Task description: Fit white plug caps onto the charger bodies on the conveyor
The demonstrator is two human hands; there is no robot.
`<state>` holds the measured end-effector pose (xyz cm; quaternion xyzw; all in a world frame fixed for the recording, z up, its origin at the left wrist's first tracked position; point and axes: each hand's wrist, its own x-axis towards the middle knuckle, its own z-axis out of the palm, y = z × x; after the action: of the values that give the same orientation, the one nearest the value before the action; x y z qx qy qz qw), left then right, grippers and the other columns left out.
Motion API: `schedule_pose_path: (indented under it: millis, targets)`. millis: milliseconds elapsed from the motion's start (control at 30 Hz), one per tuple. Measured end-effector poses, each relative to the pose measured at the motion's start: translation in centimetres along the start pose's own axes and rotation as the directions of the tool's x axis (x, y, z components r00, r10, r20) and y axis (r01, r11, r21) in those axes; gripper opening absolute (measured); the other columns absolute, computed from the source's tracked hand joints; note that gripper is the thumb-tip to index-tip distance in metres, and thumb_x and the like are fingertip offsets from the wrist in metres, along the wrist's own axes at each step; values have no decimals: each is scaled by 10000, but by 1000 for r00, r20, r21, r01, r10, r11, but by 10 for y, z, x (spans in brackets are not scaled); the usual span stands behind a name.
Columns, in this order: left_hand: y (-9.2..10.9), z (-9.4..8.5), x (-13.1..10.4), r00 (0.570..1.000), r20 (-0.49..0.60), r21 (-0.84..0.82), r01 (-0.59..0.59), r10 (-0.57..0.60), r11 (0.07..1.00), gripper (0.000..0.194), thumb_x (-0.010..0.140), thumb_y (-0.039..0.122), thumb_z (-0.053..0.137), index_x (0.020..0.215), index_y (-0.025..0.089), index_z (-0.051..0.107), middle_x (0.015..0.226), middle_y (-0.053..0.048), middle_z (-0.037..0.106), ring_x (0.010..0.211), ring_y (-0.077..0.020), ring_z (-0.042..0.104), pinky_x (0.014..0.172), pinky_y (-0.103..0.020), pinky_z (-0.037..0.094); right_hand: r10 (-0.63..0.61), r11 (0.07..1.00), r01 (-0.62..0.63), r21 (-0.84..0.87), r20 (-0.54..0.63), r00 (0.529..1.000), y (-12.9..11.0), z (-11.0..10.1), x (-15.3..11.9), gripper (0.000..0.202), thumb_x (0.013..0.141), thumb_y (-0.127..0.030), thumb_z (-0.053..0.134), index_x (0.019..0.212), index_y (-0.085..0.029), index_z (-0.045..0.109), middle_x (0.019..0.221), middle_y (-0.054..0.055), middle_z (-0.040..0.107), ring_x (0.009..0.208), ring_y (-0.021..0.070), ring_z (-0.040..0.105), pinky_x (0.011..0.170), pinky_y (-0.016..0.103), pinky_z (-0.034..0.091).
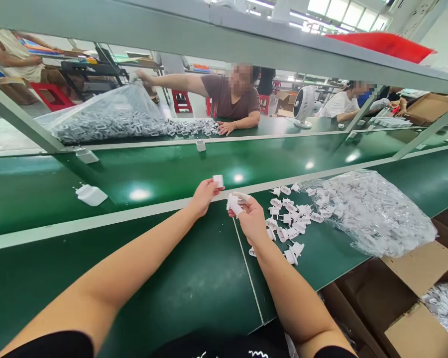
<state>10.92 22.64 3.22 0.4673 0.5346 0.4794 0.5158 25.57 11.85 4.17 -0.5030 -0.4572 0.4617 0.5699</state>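
My left hand (203, 197) pinches a white charger housing (218, 181) over the pale strip that edges the green belt. Close to its right, my right hand (251, 217) is closed round a white plug piece (233, 203), and pale covers show on some of its fingers. The two held pieces are apart. Beyond the right hand, loose white plug pieces (291, 219) with metal pins lie scattered on the green table. They spill from a clear plastic bag (388, 211) full of the same kind of part.
White chargers (91, 195) lie on the green belt (164, 171). Across it, a co-worker (231, 97) holds up a large clear bag (112, 112) of parts. A white fan (303, 106) stands there. An overhead shelf crosses the view. Open cardboard boxes (420, 323) stand lower right.
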Motion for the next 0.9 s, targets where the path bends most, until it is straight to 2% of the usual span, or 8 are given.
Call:
schedule_pose_path:
  millis: [133, 267, 433, 600, 700, 800, 833, 900]
  targets:
    - [6, -78, -81, 971, 130, -144, 217, -199, 966, 426, 1122, 491, 547, 1080, 141, 786, 1024, -153, 795, 987, -313, 793, 908, -475, 681, 135, 940, -195, 281, 218, 967, -14, 1, -12, 527, 730, -472, 982, 1179, -238, 833, 977, 40, 854, 793, 173, 782, 834, 365, 699]
    - [5, -131, -164, 938, 174, -180, 329, -300, 927, 338, 904, 469, 886, 1083, 188, 831, 917, -112, 776, 813, -268, 732, 718, -380, 643, 215, 899, -336, 282, 385, 898, -17, 8, -26, 538, 684, -425, 1042, 1149, -240, 846, 909, 23, 853, 753, 167, 780, 773, 344, 697]
    - [0, -136, -211, 956, 209, -183, 246, -207, 952, 508, 832, 621, 977, 1162, 265, 828, 952, -93, 797, 827, -267, 717, 755, -393, 620, 202, 962, -264, 77, 451, 869, -3, 23, -46, 398, 728, -377, 999, 1076, -248, 854, 973, 44, 875, 871, 201, 812, 777, 341, 686]
    - [-13, -133, -213, 953, 240, -88, 213, -187, 973, 525, 896, 715, 884, 1142, 261, 793, 802, -53, 761, 739, -227, 635, 687, -341, 537, 127, 990, -138, -15, 498, 858, 2, 28, -62, 292, 864, -384, 909, 1120, -266, 835, 905, 21, 845, 818, 186, 790, 781, 362, 690]
    - [-21, -137, -215, 958, 231, -40, 182, -168, 982, 506, 911, 682, 876, 1175, 270, 745, 796, -35, 765, 725, -221, 625, 680, -331, 528, -1, 997, -40, 65, 541, 841, -2, 28, -64, 229, 874, -400, 933, 1020, -270, 812, 1045, 37, 834, 938, 202, 805, 857, 394, 698]
    - [-23, -140, -216, 959, 237, 0, 163, -159, 987, 496, 920, 643, 875, 1207, 270, 718, 806, -34, 771, 739, -229, 659, 670, -324, 537, -126, 991, 127, 35, 535, 836, -4, 29, -65, 105, 947, -347, 877, 934, -271, 805, 1016, 35, 811, 939, 195, 787, 855, 389, 683]
    - [-23, -140, -217, 957, 244, 14, 161, -159, 987, 494, 923, 638, 873, 1212, 270, 714, 810, -37, 776, 747, -234, 676, 668, -324, 543, -142, 985, 171, -9, 522, 841, -3, 29, -65, 53, 975, -326, 842, 987, -279, 820, 1023, 36, 815, 939, 189, 782, 876, 391, 685]
    - [-22, -141, -217, 951, 261, 36, 159, -163, 987, 500, 917, 632, 877, 1225, 275, 709, 815, -41, 785, 761, -246, 709, 669, -326, 560, -138, 974, 207, -89, 490, 861, -1, 29, -67, 215, 977, -317, 832, 1191, -299, 822, 1138, 47, 829, 978, 185, 789, 938, 395, 701]
